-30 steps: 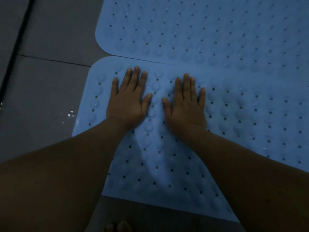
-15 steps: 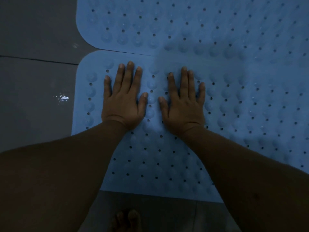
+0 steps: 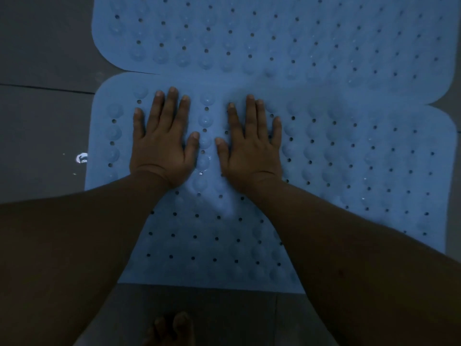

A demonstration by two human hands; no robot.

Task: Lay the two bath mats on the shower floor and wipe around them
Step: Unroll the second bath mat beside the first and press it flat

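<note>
Two light blue rubber bath mats with drain holes and round bumps lie flat on the dark tiled floor. The far mat [image 3: 274, 33] fills the top of the view. The near mat [image 3: 361, 158] lies below it, and their long edges meet or slightly overlap. My left hand [image 3: 163, 143] rests palm down on the near mat's left part, fingers spread. My right hand [image 3: 252, 148] lies flat beside it, a thumb's width away. Neither hand holds anything.
Dark grey floor tiles [image 3: 42, 121] with a grout line lie to the left of the mats. A small bright wet glint [image 3: 81, 158] shows by the near mat's left edge. My toes [image 3: 172, 325] stand on the floor just below the near mat. Light is dim.
The view has shifted so the mats' right ends now show. My two hands stay flat on the near mat, now slightly further apart.
</note>
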